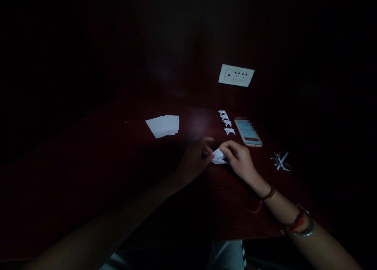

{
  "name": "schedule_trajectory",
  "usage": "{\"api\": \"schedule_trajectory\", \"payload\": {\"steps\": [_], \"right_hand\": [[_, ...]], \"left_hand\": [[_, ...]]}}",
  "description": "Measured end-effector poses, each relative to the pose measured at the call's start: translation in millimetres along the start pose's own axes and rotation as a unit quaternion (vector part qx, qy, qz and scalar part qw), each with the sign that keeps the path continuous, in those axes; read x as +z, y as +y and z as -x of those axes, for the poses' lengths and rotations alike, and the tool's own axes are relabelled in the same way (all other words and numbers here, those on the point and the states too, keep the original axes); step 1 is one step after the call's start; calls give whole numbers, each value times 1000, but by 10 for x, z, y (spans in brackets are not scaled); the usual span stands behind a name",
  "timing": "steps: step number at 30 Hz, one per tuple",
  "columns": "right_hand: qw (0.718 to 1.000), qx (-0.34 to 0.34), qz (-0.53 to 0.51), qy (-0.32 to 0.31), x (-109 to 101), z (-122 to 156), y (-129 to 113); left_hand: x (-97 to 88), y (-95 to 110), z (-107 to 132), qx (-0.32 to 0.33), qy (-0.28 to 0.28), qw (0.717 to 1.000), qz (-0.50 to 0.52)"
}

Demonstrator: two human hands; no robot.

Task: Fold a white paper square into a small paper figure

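Observation:
Between my two hands is a small folded piece of white paper (pixel 218 158), held just above or on the dark red table (pixel 165 164). My left hand (pixel 196 157) pinches its left corner between thumb and fingers, with the index finger raised. On the other side, my right hand (pixel 239 157) grips the paper's upper right edge with thumb and forefinger. Beyond the hands, several small folded white paper shapes (pixel 227 123) lie in a slanting row. A stack of white paper sheets (pixel 163 126) rests farther to the left.
A phone (pixel 248 132) with a lit screen lies right of the folded shapes. Thin paper strips (pixel 281 162) are heaped at the far right. A white wall socket (pixel 236 75) is set in the dark panel behind. The surroundings are very dark.

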State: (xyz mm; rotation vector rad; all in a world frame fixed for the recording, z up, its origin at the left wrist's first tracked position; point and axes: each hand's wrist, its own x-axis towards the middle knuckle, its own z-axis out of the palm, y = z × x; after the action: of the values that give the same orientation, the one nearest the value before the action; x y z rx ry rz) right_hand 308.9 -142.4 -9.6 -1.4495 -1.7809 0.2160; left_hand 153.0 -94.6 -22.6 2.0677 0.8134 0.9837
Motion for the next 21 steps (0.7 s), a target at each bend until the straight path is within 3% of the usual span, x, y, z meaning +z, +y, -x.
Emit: {"api": "schedule_trajectory", "payload": {"steps": [4, 9, 16, 21], "right_hand": [[999, 2, -10, -50, -4, 10, 47], [999, 26, 28, -30, -1, 32, 60], [993, 15, -7, -115, 7, 17, 88], [993, -21, 66, -92, 16, 22, 89]], "left_hand": [[-20, -84, -23, -35, -16, 999, 25], [-29, -113, -32, -27, -98, 994, 46], [-46, -72, -29, -28, -59, 997, -36], [-52, -49, -33, -16, -58, 997, -57]]}}
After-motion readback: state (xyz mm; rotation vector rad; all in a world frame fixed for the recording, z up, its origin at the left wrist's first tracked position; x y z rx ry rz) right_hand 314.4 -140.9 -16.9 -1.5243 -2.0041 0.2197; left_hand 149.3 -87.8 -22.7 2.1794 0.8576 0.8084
